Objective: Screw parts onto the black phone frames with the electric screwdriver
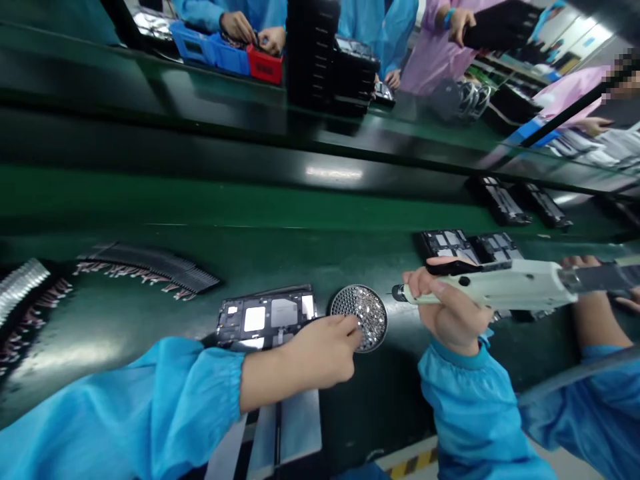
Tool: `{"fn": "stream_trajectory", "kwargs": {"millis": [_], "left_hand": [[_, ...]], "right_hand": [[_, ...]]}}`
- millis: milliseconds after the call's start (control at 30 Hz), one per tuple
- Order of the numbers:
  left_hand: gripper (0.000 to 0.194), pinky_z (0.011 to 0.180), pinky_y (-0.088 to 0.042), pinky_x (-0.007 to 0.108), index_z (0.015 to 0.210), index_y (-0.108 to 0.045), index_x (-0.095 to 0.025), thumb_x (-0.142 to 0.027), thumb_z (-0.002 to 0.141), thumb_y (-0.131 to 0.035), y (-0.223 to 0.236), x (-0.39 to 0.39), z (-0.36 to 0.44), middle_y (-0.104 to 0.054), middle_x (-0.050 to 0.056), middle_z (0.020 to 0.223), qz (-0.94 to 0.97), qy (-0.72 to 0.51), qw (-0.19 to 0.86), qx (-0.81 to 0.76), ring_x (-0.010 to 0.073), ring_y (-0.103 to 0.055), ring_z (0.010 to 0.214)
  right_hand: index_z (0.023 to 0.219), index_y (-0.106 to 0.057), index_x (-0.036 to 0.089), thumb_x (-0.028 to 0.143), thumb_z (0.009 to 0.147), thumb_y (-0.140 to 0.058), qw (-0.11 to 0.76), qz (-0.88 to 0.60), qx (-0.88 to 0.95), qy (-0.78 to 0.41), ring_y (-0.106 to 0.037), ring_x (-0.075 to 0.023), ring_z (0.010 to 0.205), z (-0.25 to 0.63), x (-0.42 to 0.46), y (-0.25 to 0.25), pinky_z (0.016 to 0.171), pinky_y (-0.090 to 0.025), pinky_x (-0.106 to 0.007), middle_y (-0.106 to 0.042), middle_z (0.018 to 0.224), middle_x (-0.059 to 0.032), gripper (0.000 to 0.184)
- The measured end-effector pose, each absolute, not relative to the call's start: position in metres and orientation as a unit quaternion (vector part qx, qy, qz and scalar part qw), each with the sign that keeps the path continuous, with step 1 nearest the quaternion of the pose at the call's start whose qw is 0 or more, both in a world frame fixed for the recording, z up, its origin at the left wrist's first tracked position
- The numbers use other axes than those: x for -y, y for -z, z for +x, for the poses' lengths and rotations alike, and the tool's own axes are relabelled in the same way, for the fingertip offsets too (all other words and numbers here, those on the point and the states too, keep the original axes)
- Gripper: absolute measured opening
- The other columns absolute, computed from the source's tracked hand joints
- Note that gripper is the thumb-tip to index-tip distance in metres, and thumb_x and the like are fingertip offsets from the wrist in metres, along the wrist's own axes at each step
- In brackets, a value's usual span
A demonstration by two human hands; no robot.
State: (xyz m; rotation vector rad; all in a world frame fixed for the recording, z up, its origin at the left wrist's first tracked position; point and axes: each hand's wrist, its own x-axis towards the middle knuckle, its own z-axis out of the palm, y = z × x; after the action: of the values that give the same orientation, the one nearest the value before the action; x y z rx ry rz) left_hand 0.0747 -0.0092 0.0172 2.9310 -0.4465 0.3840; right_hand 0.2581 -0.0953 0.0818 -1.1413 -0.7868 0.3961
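My left hand (325, 350) reaches over the near left edge of a round metal dish (333, 303) of small shiny screws (373, 317). Its fingers are bent together at the screws; whether a screw is between them is hidden. In my right hand (450, 307) is a pale electric screwdriver (520, 288), held level, its bit pointing left above the dish's right side. Left of the dish lies a black device housing (263, 317) with white and grey patches, partly covered by my left forearm. Flat panels (295, 430) lie below that forearm.
Rows of thin dark parts with wire ends (150, 263) fan out at left. More black housings (450, 243) lie at right, beside a co-worker's hand (585, 280). Blue bins (233, 57), a red bin (265, 65) and a black stack (313, 60) stand across the line, where other people work.
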Motion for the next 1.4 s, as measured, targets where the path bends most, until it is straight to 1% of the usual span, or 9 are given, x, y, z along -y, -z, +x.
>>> {"fn": "stream_trajectory", "kwargs": {"millis": [300,433,500,667,800,900,1133,1267,1400], "left_hand": [[0.02,0.069,-0.049,0.035,0.069,-0.07,-0.014,-0.009,0.087,-0.063,-0.031,-0.049,0.087,-0.067,0.009,0.076,0.985,-0.105,0.07,0.118,0.0223,-0.058,0.077],[0.027,0.081,-0.058,0.032,0.097,-0.072,-0.013,-0.006,0.095,-0.045,-0.048,-0.068,0.048,-0.074,0.01,0.103,0.944,-0.226,0.242,0.017,0.0199,-0.066,0.094],[0.026,0.085,-0.06,0.028,0.103,-0.071,-0.015,-0.007,0.096,-0.047,-0.051,-0.07,0.025,-0.075,0.007,0.107,0.904,-0.278,0.317,-0.07,0.0173,-0.07,0.098],[0.016,0.079,-0.062,0.026,0.099,-0.073,-0.014,-0.014,0.095,-0.058,-0.036,-0.069,0.003,-0.072,0.011,0.119,0.876,-0.3,0.329,-0.187,0.019,-0.073,0.099],[0.016,0.067,-0.061,0.023,0.093,-0.074,-0.012,-0.016,0.094,-0.058,-0.029,-0.074,0.01,-0.073,0.012,0.109,0.875,-0.298,0.342,-0.171,0.0172,-0.074,0.087],[0.017,0.061,-0.058,0.019,0.097,-0.073,-0.011,-0.016,0.095,-0.058,-0.032,-0.076,0.013,-0.073,0.012,0.107,0.87,-0.292,0.358,-0.172,0.0139,-0.072,0.08],[0.022,0.059,-0.055,0.018,0.104,-0.072,-0.01,-0.013,0.096,-0.052,-0.036,-0.077,0.012,-0.069,0.012,0.11,0.868,-0.28,0.37,-0.178,0.011,-0.068,0.077],[0.019,0.058,-0.054,0.019,0.099,-0.073,-0.013,-0.012,0.095,-0.054,-0.032,-0.078,0.011,-0.066,0.01,0.107,0.867,-0.278,0.37,-0.184,0.0102,-0.065,0.075],[0.018,0.064,-0.055,0.019,0.098,-0.072,-0.013,-0.012,0.095,-0.055,-0.03,-0.076,0.011,-0.066,0.009,0.107,0.864,-0.281,0.378,-0.179,0.0117,-0.067,0.082]], "right_hand": [[0.102,-0.071,0.021,0.019,0.077,-0.067,0.756,-0.508,0.361,-0.2,-0.059,-0.0182,0.065,0.237,0.101,-0.067,0.068,-0.052,-0.038,-0.061,0.065,-0.0012,0.025],[0.102,-0.071,0.022,0.017,0.079,-0.066,0.756,-0.504,0.361,-0.211,-0.056,-0.0164,0.062,0.228,0.094,-0.058,0.064,-0.051,-0.035,-0.06,0.064,0.0,0.024],[0.1,-0.071,0.022,0.017,0.08,-0.066,0.749,-0.513,0.357,-0.22,-0.055,-0.0162,0.061,0.226,0.09,-0.054,0.062,-0.05,-0.034,-0.059,0.063,0.0002,0.022],[0.098,-0.071,0.022,0.017,0.079,-0.068,0.74,-0.523,0.358,-0.226,-0.056,-0.0172,0.063,0.223,0.084,-0.051,0.063,-0.05,-0.035,-0.059,0.063,0.0,0.02],[0.099,-0.072,0.023,0.016,0.08,-0.068,0.734,-0.522,0.362,-0.239,-0.056,-0.0174,0.063,0.223,0.082,-0.049,0.063,-0.049,-0.036,-0.059,0.063,-0.0003,0.021],[0.099,-0.071,0.022,0.015,0.079,-0.068,0.734,-0.524,0.359,-0.241,-0.055,-0.0175,0.063,0.222,0.082,-0.048,0.063,-0.048,-0.036,-0.058,0.062,-0.0002,0.021],[0.1,-0.071,0.022,0.012,0.077,-0.062,0.723,-0.533,0.371,-0.235,-0.054,-0.0171,0.062,0.223,0.08,-0.044,0.062,-0.049,-0.036,-0.057,0.063,-0.0001,0.026],[0.1,-0.071,0.023,0.011,0.078,-0.062,0.717,-0.537,0.376,-0.237,-0.055,-0.0174,0.063,0.224,0.081,-0.044,0.062,-0.049,-0.036,-0.057,0.063,0.0002,0.026],[0.099,-0.071,0.024,0.012,0.078,-0.064,0.715,-0.543,0.374,-0.233,-0.055,-0.0175,0.063,0.223,0.081,-0.046,0.062,-0.05,-0.036,-0.058,0.064,0.0006,0.024]]}}
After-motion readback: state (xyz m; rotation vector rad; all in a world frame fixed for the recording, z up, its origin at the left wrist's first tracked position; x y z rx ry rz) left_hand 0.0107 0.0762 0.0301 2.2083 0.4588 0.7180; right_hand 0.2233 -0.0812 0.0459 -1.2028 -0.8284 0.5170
